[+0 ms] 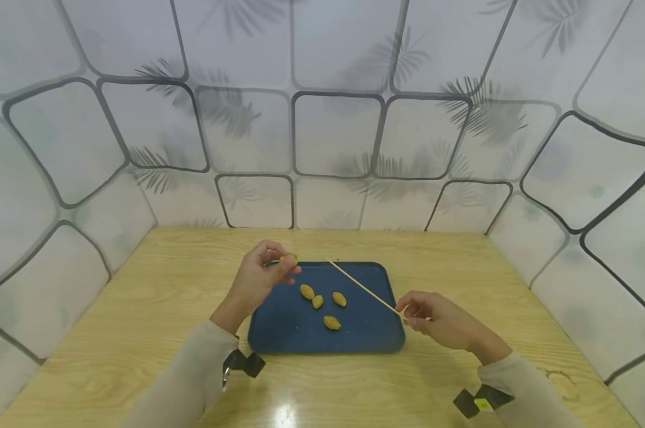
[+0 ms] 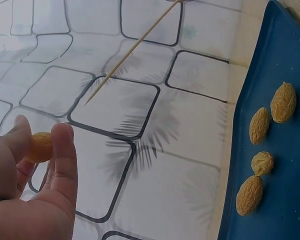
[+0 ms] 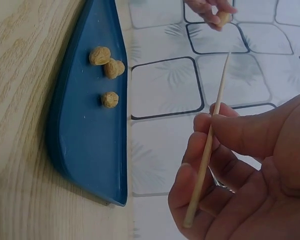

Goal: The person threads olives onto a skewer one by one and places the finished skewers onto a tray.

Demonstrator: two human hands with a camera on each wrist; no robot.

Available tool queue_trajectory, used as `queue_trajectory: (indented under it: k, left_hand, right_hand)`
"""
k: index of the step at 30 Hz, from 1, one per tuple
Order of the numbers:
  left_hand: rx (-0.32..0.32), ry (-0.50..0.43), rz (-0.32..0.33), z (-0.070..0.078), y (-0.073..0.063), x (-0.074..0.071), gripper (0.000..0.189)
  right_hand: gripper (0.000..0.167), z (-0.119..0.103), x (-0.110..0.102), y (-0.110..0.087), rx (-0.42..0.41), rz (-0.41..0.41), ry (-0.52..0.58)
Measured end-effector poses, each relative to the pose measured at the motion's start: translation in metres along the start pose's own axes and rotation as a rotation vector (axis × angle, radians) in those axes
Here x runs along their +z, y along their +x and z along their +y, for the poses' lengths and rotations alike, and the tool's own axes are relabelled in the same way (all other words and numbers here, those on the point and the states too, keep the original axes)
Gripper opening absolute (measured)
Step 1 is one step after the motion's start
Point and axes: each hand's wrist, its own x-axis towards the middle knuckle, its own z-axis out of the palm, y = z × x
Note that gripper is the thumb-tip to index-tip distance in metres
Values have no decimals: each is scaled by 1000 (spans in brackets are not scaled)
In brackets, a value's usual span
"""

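Note:
My left hand [image 1: 258, 273] pinches a wrinkled yellow-brown dried fruit [image 2: 41, 147] between thumb and fingers, raised over the back left corner of a blue tray [image 1: 279, 330]. In my right hand [image 1: 442, 321], at the tray's right side, thumb and fingertips pinch a thin bamboo skewer [image 3: 221, 92] near its blunt end. Its pointed tip slants up and left toward the held fruit, with a gap between them. Several more dried fruits, among them one at the front [image 1: 332, 323] and one to the right [image 1: 339, 299], lie mid-tray.
The tray rests on a light wood-grain table [image 1: 183, 285]. Behind the table and along both sides stand pale walls [image 1: 338, 137] patterned with dark rounded outlines and leaf shapes. Both wrists wear dark strapped devices over light sleeves [image 1: 194, 362].

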Motion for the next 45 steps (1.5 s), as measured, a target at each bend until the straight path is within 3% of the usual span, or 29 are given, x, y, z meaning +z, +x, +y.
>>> queue_trajectory:
  k: [5, 13, 25, 45]
  left_hand:
    - [29, 20, -16, 2, 1, 3, 28]
    - [58, 18, -102, 2, 0, 5, 38]
    - [42, 15, -110, 1, -2, 9, 40]
    - [42, 139, -11, 4, -2, 19, 28]
  right_hand:
    - [15, -4, 1, -1, -36, 21, -45]
    - [12, -13, 7, 3, -127, 51, -105]
    - [12, -12, 11, 4, -132, 25, -107]
    - [11, -20, 22, 10, -138, 83, -84]
